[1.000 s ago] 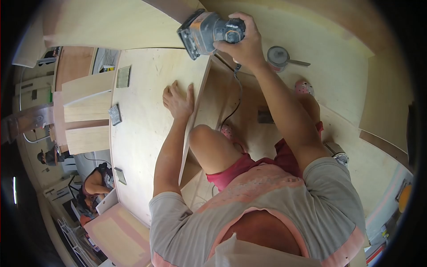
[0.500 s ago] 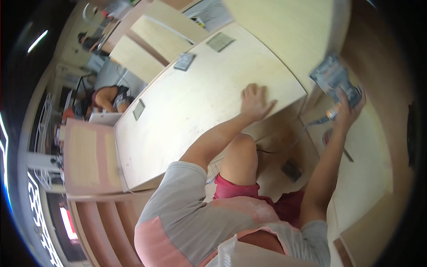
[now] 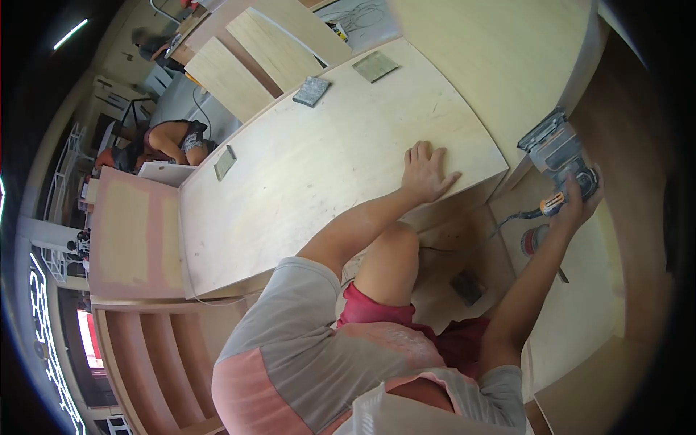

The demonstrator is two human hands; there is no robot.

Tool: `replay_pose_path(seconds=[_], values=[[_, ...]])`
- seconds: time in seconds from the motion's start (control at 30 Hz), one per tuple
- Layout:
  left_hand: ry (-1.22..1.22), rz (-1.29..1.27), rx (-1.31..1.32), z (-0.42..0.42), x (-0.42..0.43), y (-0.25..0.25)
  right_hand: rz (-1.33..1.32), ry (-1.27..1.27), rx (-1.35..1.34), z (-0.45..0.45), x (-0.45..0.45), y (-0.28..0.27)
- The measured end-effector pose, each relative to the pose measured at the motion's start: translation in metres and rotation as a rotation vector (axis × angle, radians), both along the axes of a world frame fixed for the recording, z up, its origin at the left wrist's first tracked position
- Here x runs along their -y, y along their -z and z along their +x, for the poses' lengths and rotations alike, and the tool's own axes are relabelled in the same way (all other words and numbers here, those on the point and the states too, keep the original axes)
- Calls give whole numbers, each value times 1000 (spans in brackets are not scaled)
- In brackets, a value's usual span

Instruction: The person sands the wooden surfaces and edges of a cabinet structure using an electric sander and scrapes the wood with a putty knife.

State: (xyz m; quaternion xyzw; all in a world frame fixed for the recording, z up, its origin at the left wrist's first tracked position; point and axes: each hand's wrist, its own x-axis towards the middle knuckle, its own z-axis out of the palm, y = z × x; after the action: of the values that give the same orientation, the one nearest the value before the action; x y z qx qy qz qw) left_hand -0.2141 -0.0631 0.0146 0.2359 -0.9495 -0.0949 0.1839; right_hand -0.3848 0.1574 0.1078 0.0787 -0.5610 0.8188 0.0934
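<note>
My left hand lies flat with spread fingers on a pale wooden panel, close to its right edge. In my right hand is a grey electric sheet sander, with my fingers wrapped round its body. Its flat pad faces up and left, beside the edge of a tall curved wooden panel; whether it touches that edge I cannot tell. From the sander's orange-marked end a cord runs down to the left.
Several flat abrasive-looking pads, such as a grey one and a greenish one, lie on the panel. Below are a red round object and a dark block. Open shelving stands left; a person bends beyond.
My right hand and the sander appear slightly lower and further right. The camera view has shifted a little. My left hand stays flat on the panel.
</note>
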Motion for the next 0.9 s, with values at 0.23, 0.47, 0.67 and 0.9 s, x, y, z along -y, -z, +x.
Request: replay_pose_path(seconds=[0.23, 0.47, 0.67, 0.9], values=[[7, -19, -24, 1, 1, 4, -43, -24, 389, -55, -9, 73], [-14, -8, 12, -1, 0, 5, -209, -304, 596, -47, -9, 67], [-4, -7, -6, 0, 0, 6, -195, -257, 407, -37, -15, 58], [1, 9, -53, -2, 2, 7, -159, -163, 321, -25, -6, 52]])
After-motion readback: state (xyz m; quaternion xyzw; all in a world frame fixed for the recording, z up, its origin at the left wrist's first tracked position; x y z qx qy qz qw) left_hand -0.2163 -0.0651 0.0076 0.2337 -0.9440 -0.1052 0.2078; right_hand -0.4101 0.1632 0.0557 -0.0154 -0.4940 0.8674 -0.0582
